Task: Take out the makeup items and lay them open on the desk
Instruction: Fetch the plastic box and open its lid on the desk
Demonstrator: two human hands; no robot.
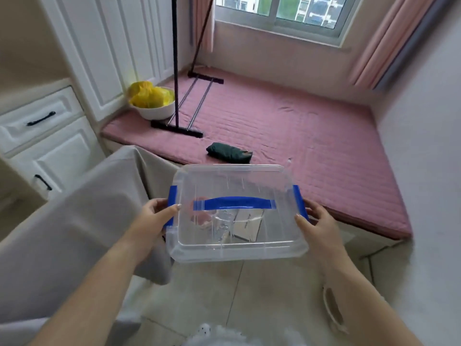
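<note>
We are holding a clear plastic storage box out in front of us, above the tiled floor and just near of the pink cushioned window seat. Our left hand grips the box's left end, thumb laid on top of the lid beside the blue latch and fingers curled round the side; our right hand grips the right end the same way, thumb on the lid edge and fingers wrapped behind the other blue latch. The lid is on, with its blue carrying handle lying flat across the middle. Through the clear plastic we can make out a few makeup items at the bottom: something pinkish on the left, a clear piece in the middle and a flat pale packet on the right, too blurred to name. To the left of the box lies a surface draped in grey cloth. Farther off on the window seat sit a dark green bundle, a white bowl holding something yellow, and the black base of a stand. White drawers stand at far left.
</note>
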